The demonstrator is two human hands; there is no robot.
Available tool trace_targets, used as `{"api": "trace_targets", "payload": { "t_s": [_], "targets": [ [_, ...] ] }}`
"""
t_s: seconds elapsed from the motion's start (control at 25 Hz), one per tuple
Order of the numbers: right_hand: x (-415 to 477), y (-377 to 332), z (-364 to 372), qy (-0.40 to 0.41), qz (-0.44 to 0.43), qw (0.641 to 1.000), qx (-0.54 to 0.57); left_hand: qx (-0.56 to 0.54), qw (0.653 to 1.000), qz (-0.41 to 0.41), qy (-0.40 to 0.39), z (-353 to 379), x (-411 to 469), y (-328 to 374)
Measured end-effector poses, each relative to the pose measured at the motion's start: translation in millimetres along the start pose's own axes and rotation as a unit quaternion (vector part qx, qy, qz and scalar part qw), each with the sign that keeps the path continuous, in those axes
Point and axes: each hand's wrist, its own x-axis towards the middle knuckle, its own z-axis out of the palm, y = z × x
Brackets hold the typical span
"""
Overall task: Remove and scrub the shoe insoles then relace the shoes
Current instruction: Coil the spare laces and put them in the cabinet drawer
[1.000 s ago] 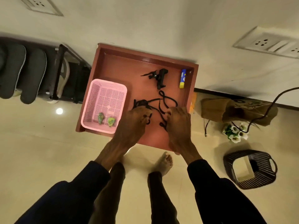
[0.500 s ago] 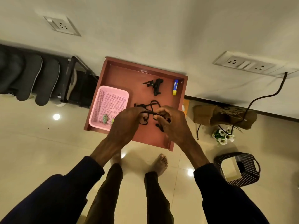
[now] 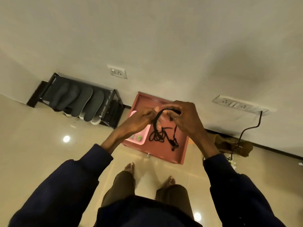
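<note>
A bundle of black shoelaces (image 3: 161,133) hangs in the air above the red tray (image 3: 182,149), its loops dangling down. My left hand (image 3: 139,122) pinches the laces from the left. Gripping the upper loop from the right is my right hand (image 3: 185,117). Several dark insoles (image 3: 85,102) lean on a black shoe rack (image 3: 111,102) against the wall at the left. My hands hide the far part of the tray.
A pink basket (image 3: 141,140) with small green items sits in the tray's left side. A brown paper bag (image 3: 232,145) and a black cable (image 3: 246,130) lie on the floor at right. My bare feet (image 3: 129,167) stand just before the tray. Wall sockets (image 3: 236,104) line the wall.
Both hands have lifted the black laces up off the tray and now hold them in the air. The camera has pulled back and up, so the tray looks smaller.
</note>
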Motion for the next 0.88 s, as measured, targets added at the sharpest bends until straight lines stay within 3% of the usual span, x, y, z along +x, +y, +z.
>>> {"api": "trace_targets", "payload": {
  "t_s": [0.24, 0.48, 0.6, 0.76, 0.88],
  "targets": [
    [11.8, -79.7, -59.6, 0.035, -0.065, 0.997, 0.004, -0.105, 0.994, 0.033, -0.004, 4.4, -35.0, 85.8],
    [13.7, -125.9, -97.2, 0.059, -0.105, 0.989, 0.084, -0.252, 0.967, 0.037, -0.031, 17.7, -46.3, 148.2],
    [13.9, -144.2, -116.0, 0.042, -0.093, 0.982, 0.159, -0.382, 0.92, 0.062, -0.058, 24.6, -51.7, 185.7],
    [0.8, -143.3, -107.1, 0.012, -0.028, 0.982, 0.186, -0.581, 0.805, 0.108, -0.046, 26.0, -50.0, 232.9],
    [-10.5, -144.9, -103.6, -0.024, 0.003, 0.978, 0.208, -0.566, 0.803, 0.187, 0.011, 12.3, -41.5, 253.5]
  ]
}}
